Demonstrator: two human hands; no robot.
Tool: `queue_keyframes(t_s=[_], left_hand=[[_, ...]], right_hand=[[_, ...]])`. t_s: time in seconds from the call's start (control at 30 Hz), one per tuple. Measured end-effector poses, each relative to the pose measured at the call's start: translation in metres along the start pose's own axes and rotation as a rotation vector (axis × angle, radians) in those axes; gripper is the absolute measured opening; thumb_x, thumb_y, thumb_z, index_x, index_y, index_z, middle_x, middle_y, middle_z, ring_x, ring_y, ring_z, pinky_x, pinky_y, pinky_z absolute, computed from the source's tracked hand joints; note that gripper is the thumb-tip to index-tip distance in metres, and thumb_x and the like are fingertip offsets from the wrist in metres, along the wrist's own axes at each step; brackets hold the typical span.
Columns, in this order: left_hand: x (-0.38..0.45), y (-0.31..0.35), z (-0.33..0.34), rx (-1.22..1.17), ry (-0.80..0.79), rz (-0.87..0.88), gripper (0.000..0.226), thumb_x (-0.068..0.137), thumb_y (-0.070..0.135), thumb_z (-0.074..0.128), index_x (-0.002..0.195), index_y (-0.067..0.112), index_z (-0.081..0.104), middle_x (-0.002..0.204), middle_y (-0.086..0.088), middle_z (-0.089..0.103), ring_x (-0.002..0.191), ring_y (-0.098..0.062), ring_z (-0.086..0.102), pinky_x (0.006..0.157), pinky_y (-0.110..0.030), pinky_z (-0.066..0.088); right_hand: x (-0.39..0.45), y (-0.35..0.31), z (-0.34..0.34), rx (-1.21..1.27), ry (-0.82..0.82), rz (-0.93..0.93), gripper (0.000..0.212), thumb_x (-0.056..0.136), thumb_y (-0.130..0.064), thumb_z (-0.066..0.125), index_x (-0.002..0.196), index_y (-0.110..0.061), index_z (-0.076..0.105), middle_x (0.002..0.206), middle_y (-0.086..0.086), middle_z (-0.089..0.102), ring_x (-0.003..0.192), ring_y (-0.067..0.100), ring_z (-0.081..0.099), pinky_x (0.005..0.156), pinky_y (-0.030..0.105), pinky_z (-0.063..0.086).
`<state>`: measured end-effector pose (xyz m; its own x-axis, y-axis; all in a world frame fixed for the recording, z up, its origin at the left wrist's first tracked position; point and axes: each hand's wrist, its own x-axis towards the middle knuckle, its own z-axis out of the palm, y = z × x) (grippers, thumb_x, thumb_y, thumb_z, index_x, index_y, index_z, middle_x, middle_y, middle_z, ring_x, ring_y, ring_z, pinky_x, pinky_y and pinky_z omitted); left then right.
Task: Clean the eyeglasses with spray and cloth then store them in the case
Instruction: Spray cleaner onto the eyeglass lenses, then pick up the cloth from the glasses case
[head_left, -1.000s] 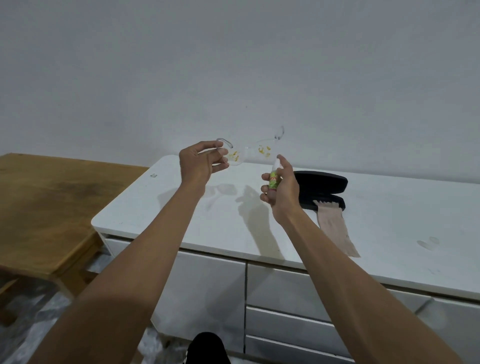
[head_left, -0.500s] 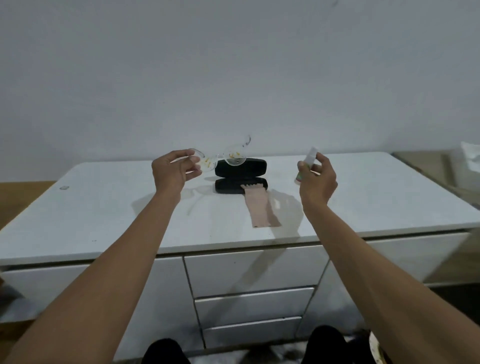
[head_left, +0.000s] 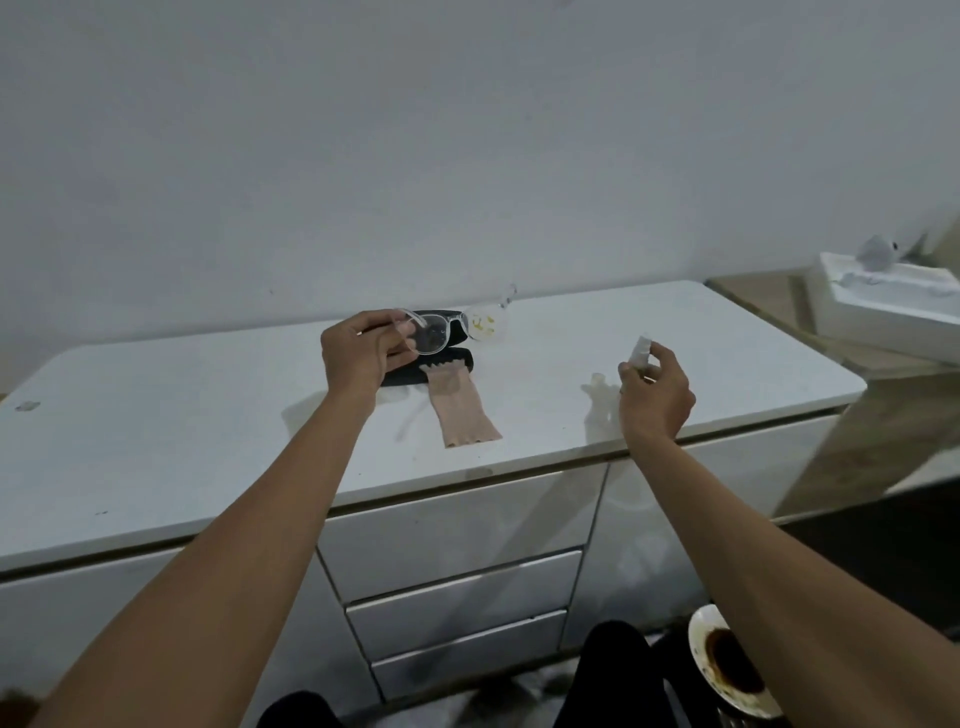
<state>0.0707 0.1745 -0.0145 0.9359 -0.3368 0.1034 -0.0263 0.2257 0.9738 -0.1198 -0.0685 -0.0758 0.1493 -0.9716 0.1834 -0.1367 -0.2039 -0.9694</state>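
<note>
My left hand (head_left: 358, 358) holds clear-framed eyeglasses (head_left: 457, 327) by one temple, above the white cabinet top (head_left: 208, 415); one lens has yellow smears. Behind and under the glasses lies an open black case (head_left: 441, 371), partly hidden by my hand. A beige cloth (head_left: 462, 410) lies flat on the top, one end on the case. My right hand (head_left: 657, 395) grips a small white spray bottle (head_left: 640, 353), low over the right part of the top. A small clear cap (head_left: 597, 382) stands just left of that hand.
The cabinet has drawers (head_left: 457, 587) below its front edge. A white tray (head_left: 893, 306) with a grey object sits on a wooden surface at the far right. A dirty plate (head_left: 727, 660) lies on the floor at the lower right. A wall rises behind.
The view has swung right and down. My right hand with the spray bottle has moved away from the glasses and lower, to the right side of the top. My left hand still holds the glasses.
</note>
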Motion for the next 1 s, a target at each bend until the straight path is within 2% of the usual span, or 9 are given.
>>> queue_keyframes(t_s=[0.1, 0.2, 0.33, 0.4, 0.47, 0.53, 0.63, 0.8, 1.0], left_hand=[[-0.001, -0.001, 0.002, 0.006, 0.008, -0.001, 0.016, 0.084, -0.010, 0.073, 0.080, 0.006, 0.071, 0.069, -0.003, 0.073, 0.059, -0.022, 0.065, 0.082, -0.043, 0.063], [-0.002, 0.000, 0.002, 0.001, 0.010, 0.000, 0.017, 0.084, -0.010, 0.073, 0.081, 0.006, 0.071, 0.070, -0.004, 0.072, 0.060, -0.023, 0.064, 0.082, -0.043, 0.063], [-0.003, 0.002, -0.001, -0.003, 0.013, 0.005, 0.016, 0.085, -0.010, 0.072, 0.083, 0.005, 0.071, 0.073, -0.009, 0.070, 0.060, -0.024, 0.064, 0.078, -0.040, 0.064], [-0.002, 0.002, -0.004, -0.007, 0.019, 0.003, 0.016, 0.085, -0.010, 0.072, 0.083, 0.006, 0.071, 0.073, -0.009, 0.070, 0.061, -0.024, 0.064, 0.076, -0.038, 0.064], [-0.002, 0.002, -0.009, -0.008, 0.034, 0.003, 0.017, 0.084, -0.010, 0.072, 0.082, 0.006, 0.071, 0.074, -0.009, 0.070, 0.062, -0.025, 0.064, 0.074, -0.038, 0.064], [-0.001, 0.001, -0.016, -0.008, 0.048, 0.007, 0.017, 0.084, -0.010, 0.072, 0.082, 0.006, 0.071, 0.077, -0.012, 0.069, 0.063, -0.027, 0.064, 0.075, -0.039, 0.064], [-0.001, 0.001, -0.027, -0.004, 0.057, 0.022, 0.018, 0.082, -0.013, 0.068, 0.082, 0.005, 0.071, 0.076, -0.013, 0.069, 0.065, -0.030, 0.062, 0.076, -0.042, 0.063], [0.001, -0.001, -0.042, 0.011, 0.070, 0.043, 0.020, 0.079, -0.011, 0.063, 0.084, 0.005, 0.072, 0.077, -0.017, 0.068, 0.069, -0.033, 0.063, 0.075, -0.041, 0.060], [0.006, -0.005, -0.052, 0.010, 0.095, 0.012, 0.016, 0.075, -0.008, 0.077, 0.081, 0.007, 0.075, 0.070, -0.009, 0.072, 0.064, -0.030, 0.066, 0.080, -0.047, 0.063]], right_hand=[[0.000, -0.002, 0.001, -0.033, -0.009, -0.002, 0.044, 0.093, -0.016, 0.073, 0.135, -0.024, 0.061, 0.121, 0.006, 0.071, 0.111, 0.026, 0.067, 0.093, 0.034, 0.050], [-0.008, -0.010, 0.002, -0.191, 0.111, -0.155, 0.067, 0.088, -0.025, 0.077, 0.147, -0.023, 0.048, 0.143, 0.010, 0.053, 0.132, 0.031, 0.049, 0.106, 0.047, 0.044], [-0.020, -0.029, 0.010, -0.250, 0.154, -0.539, 0.060, 0.085, -0.025, 0.075, 0.141, -0.016, 0.053, 0.133, 0.013, 0.056, 0.121, 0.034, 0.050, 0.099, 0.045, 0.041], [-0.028, -0.036, 0.019, -0.230, 0.045, -0.721, 0.046, 0.087, -0.019, 0.073, 0.131, -0.012, 0.062, 0.119, 0.011, 0.065, 0.110, 0.032, 0.055, 0.096, 0.037, 0.040], [-0.039, -0.041, 0.032, -0.210, -0.190, -0.808, 0.030, 0.090, -0.015, 0.073, 0.119, -0.014, 0.070, 0.101, 0.003, 0.073, 0.100, 0.028, 0.059, 0.090, 0.038, 0.047], [-0.050, -0.040, 0.044, -0.281, -0.485, -0.770, 0.019, 0.092, -0.020, 0.073, 0.111, -0.019, 0.076, 0.095, -0.005, 0.076, 0.098, 0.023, 0.060, 0.083, 0.038, 0.049], [-0.060, -0.034, 0.058, -0.426, -0.795, -0.694, 0.018, 0.092, -0.029, 0.074, 0.108, -0.026, 0.080, 0.104, -0.010, 0.077, 0.109, 0.018, 0.056, 0.083, 0.030, 0.043], [-0.063, -0.033, 0.067, -0.514, -0.963, -0.688, 0.030, 0.083, -0.046, 0.082, 0.108, -0.029, 0.082, 0.113, -0.007, 0.079, 0.120, 0.025, 0.057, 0.100, 0.042, 0.048], [-0.063, -0.035, 0.076, -0.619, -1.004, -0.695, 0.036, 0.085, -0.048, 0.078, 0.119, -0.038, 0.077, 0.135, -0.017, 0.067, 0.126, 0.023, 0.043, 0.107, 0.041, 0.042]])
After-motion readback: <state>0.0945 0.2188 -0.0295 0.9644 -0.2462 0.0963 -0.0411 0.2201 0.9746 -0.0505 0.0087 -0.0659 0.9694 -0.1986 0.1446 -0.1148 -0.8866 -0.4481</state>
